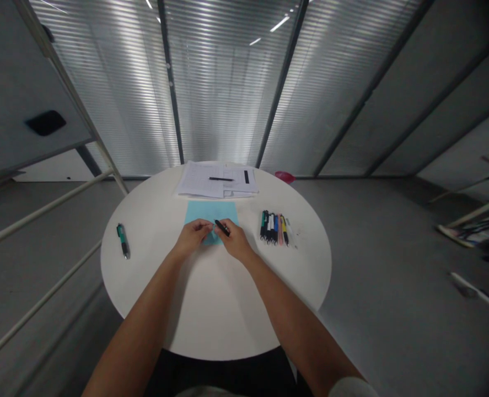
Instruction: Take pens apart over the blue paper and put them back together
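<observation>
Pen [223,228] sits pinched in right hand [236,242]; left hand [191,238] has fingertips close together, hold unclear; sheet [211,210] beneath, papers [200,181] at twelve o'clock, pens [275,229] at three.

You are working in a dim, grey scene. Your strongest light shows through the blinds [211,82] ahead, in pale, uneven vertical bands, and you get short white streaks of glare near the top. The table [219,320] looks evenly lit but dull, with a soft shadow beside your left arm [145,314]. Your floor [376,248] falls into deeper grey, and the upper right corner goes almost black. The wide lens makes your window bars [283,77] splay outward and stretches things toward the sides. You see smeared detail at the right edge, and the print on the papers [200,179] is too soft to read.
</observation>
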Available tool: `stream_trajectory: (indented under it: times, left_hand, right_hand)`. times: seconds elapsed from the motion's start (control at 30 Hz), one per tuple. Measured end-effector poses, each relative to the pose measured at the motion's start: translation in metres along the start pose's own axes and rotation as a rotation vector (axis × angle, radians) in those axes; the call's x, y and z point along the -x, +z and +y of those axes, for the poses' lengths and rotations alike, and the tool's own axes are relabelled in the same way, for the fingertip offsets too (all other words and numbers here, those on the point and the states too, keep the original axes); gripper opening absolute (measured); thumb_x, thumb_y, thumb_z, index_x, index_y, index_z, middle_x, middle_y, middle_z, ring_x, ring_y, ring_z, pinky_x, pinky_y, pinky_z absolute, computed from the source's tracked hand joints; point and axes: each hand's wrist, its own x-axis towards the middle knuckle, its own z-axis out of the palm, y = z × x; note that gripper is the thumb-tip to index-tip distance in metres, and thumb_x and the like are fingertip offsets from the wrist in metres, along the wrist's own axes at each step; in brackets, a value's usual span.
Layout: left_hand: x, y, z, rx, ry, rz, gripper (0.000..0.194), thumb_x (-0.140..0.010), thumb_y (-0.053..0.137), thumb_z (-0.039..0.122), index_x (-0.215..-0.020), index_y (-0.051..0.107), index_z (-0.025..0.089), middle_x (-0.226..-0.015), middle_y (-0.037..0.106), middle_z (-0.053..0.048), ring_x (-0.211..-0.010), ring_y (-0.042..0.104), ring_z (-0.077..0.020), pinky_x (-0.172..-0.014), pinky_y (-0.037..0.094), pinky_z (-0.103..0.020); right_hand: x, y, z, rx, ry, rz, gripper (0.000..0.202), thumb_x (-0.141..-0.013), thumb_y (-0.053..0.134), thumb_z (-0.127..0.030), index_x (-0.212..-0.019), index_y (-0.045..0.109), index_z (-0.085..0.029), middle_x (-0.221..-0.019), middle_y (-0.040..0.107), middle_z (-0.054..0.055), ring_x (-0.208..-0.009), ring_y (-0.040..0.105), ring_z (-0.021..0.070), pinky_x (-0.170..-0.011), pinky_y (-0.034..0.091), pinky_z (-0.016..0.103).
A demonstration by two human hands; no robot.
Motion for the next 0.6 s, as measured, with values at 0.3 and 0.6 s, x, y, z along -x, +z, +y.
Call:
stream_trajectory:
  times: [0.3,0.6]
  left_hand:
    - [-0.0013,-0.0043,0.0042,0.281,-0.029,0.116,0.026,-0.064,0.075,0.034,-0.076,0.063,0.014,-0.084,0.068,-0.008,-0.052,0.054,-0.0096,-0.051,0.043,-0.025]
    - [-0.0021,-0.0062,0.0028,0.361,-0.027,0.109,0.034,-0.065,0.078,0.035,-0.089,0.064,0.015,-0.084,0.066,-0.005,-0.052,0.054,-0.0084,-0.05,0.044,-0.025]
  right_hand:
    - [0.0025,-0.0049,-0.0033,0.086,-0.043,-0.007,0.035,-0.095,0.039,-0.048,-0.106,0.061,-0.023,-0.093,0.066,0.0,-0.082,0.058,0.014,-0.072,0.042,0.023]
    - [0.0023,-0.0053,-0.0033,0.17,-0.085,-0.062,0.034,-0.097,0.038,-0.045,-0.108,0.063,-0.024,-0.096,0.067,0.001,-0.085,0.059,0.0139,-0.075,0.041,0.023]
